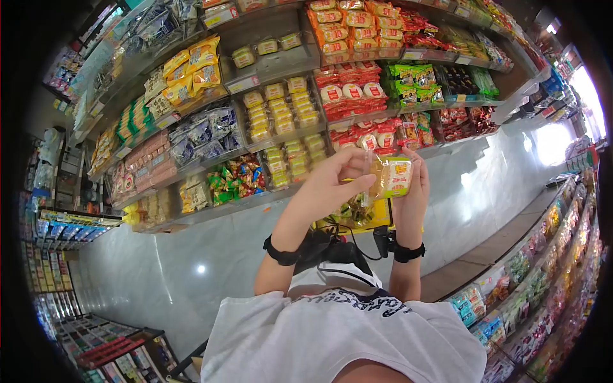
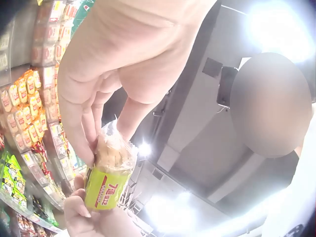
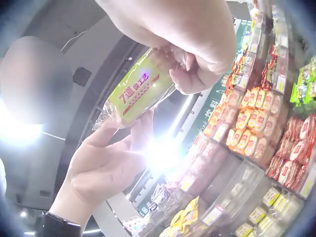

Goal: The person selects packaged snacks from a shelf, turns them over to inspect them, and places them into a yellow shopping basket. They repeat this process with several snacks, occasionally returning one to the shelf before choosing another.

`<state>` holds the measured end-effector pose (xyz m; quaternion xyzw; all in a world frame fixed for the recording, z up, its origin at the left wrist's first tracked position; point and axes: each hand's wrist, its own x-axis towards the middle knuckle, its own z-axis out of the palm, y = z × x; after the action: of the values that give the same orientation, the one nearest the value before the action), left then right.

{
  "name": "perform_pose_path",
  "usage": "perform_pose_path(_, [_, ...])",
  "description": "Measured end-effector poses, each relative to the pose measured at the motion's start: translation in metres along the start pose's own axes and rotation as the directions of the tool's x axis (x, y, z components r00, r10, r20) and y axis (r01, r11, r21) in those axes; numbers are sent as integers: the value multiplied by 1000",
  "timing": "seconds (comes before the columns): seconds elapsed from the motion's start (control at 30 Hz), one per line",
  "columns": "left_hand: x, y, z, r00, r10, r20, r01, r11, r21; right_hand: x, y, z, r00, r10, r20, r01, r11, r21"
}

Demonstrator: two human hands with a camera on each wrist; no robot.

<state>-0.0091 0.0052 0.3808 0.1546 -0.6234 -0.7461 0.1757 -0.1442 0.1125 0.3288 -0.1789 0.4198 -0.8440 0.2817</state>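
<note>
A small snack packet in a clear wrapper with a green, white and yellow label (image 1: pixel 392 177) is held up between both hands in front of the shelves. My left hand (image 1: pixel 337 184) pinches one end, its thumb and fingers on the crinkled clear plastic (image 2: pixel 116 138). At the other end, my right hand (image 1: pixel 413 188) grips the packet between thumb and curled fingers. Pale brown, biscuit-like food shows through the wrapper in the left wrist view. The right wrist view shows the packet's green printed side (image 3: pixel 133 91), with the left hand (image 3: pixel 106 165) below it.
Tiered shelves hold yellow packets (image 1: pixel 278 105), red packets (image 1: pixel 353 92) and green packets (image 1: pixel 415 83). Below the hands is a yellow container (image 1: pixel 382 214) with wrapped items in it. More snack racks (image 1: pixel 511 293) stand at the right, and a book-like display (image 1: pixel 128 357) at lower left.
</note>
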Motion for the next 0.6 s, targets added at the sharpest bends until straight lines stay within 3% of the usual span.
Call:
perform_pose_path(0.1, [1,-4,10,998,18,53,-24,991,128,-4,-3,-21,999,-45,7,45,998,-44])
perform_pose_path(0.5, [9,7,30,992,-44,120,10,963,270,-16,-11,-42,978,-208,-37,184,925,-333])
perform_pose_path(0.6, [14,-1,29,984,-63,165,33,984,177,-17,-10,-39,987,-153,-43,151,987,-45])
